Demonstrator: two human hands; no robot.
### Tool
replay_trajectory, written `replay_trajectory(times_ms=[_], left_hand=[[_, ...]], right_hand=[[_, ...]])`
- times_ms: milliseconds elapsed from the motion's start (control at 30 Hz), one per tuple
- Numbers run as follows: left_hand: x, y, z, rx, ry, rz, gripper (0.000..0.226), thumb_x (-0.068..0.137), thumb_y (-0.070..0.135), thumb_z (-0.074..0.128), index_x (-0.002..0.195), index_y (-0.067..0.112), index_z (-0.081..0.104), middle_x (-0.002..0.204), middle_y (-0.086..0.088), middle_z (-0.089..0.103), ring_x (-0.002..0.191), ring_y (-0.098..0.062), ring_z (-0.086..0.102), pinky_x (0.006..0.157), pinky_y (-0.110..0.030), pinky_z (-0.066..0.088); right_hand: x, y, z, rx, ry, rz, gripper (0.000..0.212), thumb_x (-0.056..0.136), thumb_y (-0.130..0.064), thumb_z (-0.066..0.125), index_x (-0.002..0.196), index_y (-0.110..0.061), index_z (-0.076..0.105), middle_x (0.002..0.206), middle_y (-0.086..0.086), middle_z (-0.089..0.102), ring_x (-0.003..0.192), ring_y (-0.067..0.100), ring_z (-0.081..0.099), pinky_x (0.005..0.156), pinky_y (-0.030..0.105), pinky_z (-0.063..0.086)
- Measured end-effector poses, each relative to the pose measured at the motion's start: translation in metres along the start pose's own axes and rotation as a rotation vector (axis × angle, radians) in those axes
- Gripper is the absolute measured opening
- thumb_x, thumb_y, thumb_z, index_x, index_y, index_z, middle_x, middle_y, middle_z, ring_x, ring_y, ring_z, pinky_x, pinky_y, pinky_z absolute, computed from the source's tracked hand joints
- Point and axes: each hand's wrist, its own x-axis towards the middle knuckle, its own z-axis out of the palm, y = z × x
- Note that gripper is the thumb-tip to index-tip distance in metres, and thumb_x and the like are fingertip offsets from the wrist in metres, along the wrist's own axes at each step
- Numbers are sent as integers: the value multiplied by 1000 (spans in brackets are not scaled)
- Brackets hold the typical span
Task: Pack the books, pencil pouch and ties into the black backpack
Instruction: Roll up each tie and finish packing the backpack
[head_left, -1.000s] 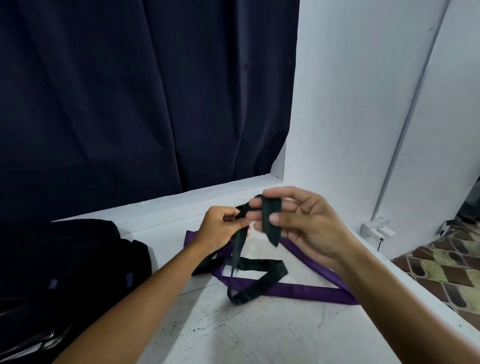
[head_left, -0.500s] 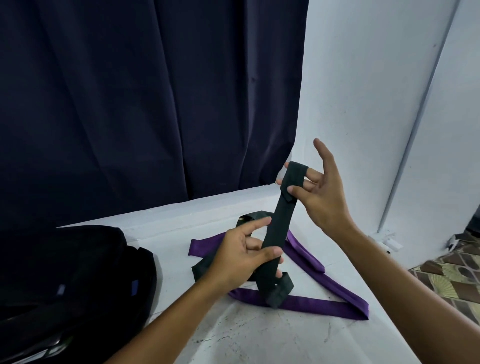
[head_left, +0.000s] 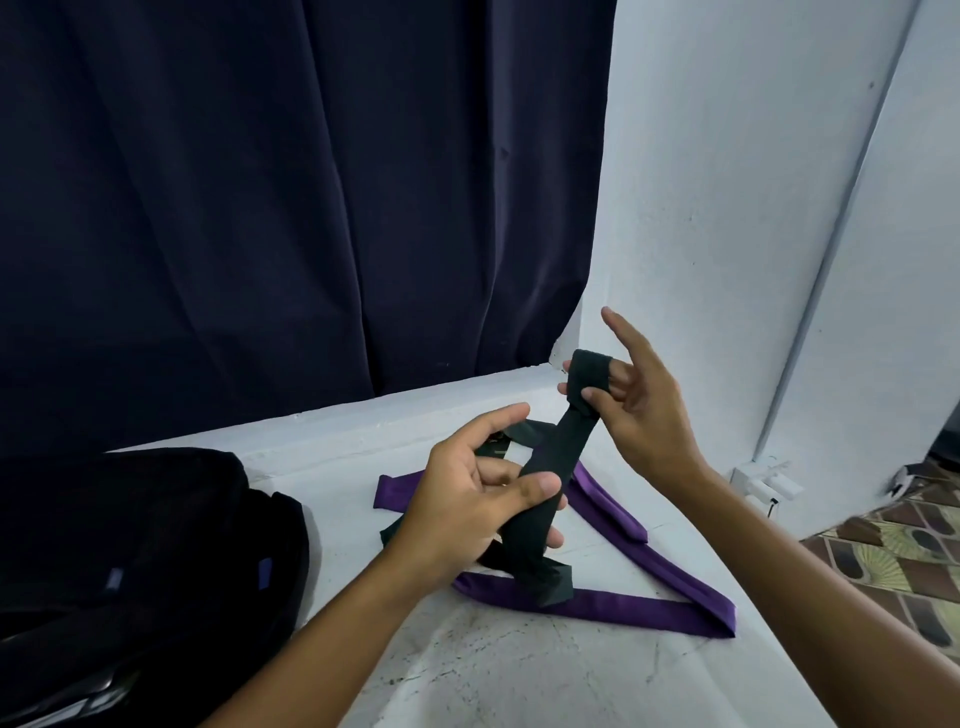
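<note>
While the head view looks down on a white bench (head_left: 519, 670), the right hand (head_left: 644, 415) is raised above it with the end of a dark green tie (head_left: 558, 447) wrapped over its middle fingers (head_left: 621, 371). The thumb presses the fabric against those fingers, and the index finger points up, free of the cloth. From there the tie runs taut, down and to the left, into the left hand (head_left: 467, 512). That hand's thumb lies across the front of the strip and its curled fingers close behind it, so the tie is gripped between them; its index finger sticks out above, apart from the fabric. Below the left hand the rest of the dark green tie drops to the bench, where it lies in loose folds, partly behind the hand.

A purple tie (head_left: 613, 605) lies flat on the bench under and around the dark one, bent into a wide V, with no hand touching it. The black backpack (head_left: 145, 551) rests on the bench at the left, well apart from both hands. A dark curtain (head_left: 291, 197) hangs behind, next to a white wall (head_left: 727, 208). Patterned floor tiles (head_left: 893, 561) show at the lower right.
</note>
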Motion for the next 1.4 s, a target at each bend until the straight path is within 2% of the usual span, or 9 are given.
replay_trajectory(times_ms=[167, 300, 400, 533, 767, 933, 1067, 1200, 1400], left_hand=[[6, 8, -7, -80, 8, 23, 61, 70, 20, 71, 127, 25, 51, 77, -19, 73, 53, -27, 68, 52, -30, 56], [19, 20, -16, -160, -4, -21, 55, 74, 30, 65, 126, 19, 54, 74, -17, 71, 51, -23, 65, 50, -28, 54], [35, 34, -26, -151, -7, -65, 51, 82, 35, 60, 128, 14, 54, 67, -11, 66, 54, -20, 61, 54, -28, 53], [59, 40, -38, -59, -36, -182, 44, 91, 44, 55, 123, 14, 56, 58, -3, 49, 48, -15, 41, 58, -31, 41], [85, 0, -42, 203, -191, -186, 76, 79, 69, 58, 120, 6, 51, 57, 3, 47, 48, -10, 33, 52, -23, 31], [94, -44, -31, 262, 210, -85, 50, 97, 51, 46, 111, 5, 60, 87, -8, 69, 82, -23, 64, 72, -34, 52], [82, -47, -8, 166, 430, 365, 5, 91, 17, 58, 94, 16, 62, 90, -2, 68, 88, -14, 63, 74, -30, 50], [70, -47, 21, 109, 367, 525, 29, 78, 17, 71, 104, 18, 58, 99, 3, 67, 90, -9, 64, 71, -20, 50], [84, -30, 46, -22, 473, 370, 47, 74, 11, 84, 105, 31, 54, 85, 2, 75, 75, -12, 71, 73, -32, 58]], right_hand=[[-5, 2, -7, 15, -223, 19, 76, 93, 15, 43, 148, -37, 30, 89, 26, 66, 103, 30, 69, 98, 33, 52], [-10, -8, -12, 123, -370, 148, 64, 95, -3, 38, 150, -32, 28, 70, -8, 64, 90, 8, 66, 97, 27, 45], [-10, -16, -12, 187, -488, 272, 58, 95, -39, 40, 149, -47, 24, 87, 8, 70, 96, 32, 68, 100, 47, 49], [-9, -25, -13, 426, -759, 468, 93, 80, -75, 52, 152, -47, -1, 112, 28, 68, 97, 45, 68, 92, 48, 54], [-11, -38, -16, 715, -752, 470, 115, 72, -12, 83, 153, -38, 6, 90, 27, 71, 71, 34, 72, 66, 38, 58], [-2, -52, -13, 628, -392, 503, 92, 77, 1, 62, 154, -25, 19, 88, 25, 72, 69, 32, 72, 62, 31, 58], [15, -62, -22, 639, -339, 534, 72, 93, 8, 46, 153, -23, 20, 95, 29, 71, 76, 35, 72, 69, 34, 59], [31, -79, -30, 680, -319, 516, 67, 94, 7, 43, 152, -19, 24, 97, 30, 70, 79, 35, 72, 68, 34, 59], [42, -92, -31, 693, -304, 478, 68, 93, 7, 46, 152, -17, 23, 98, 28, 70, 86, 35, 72, 70, 33, 58]])
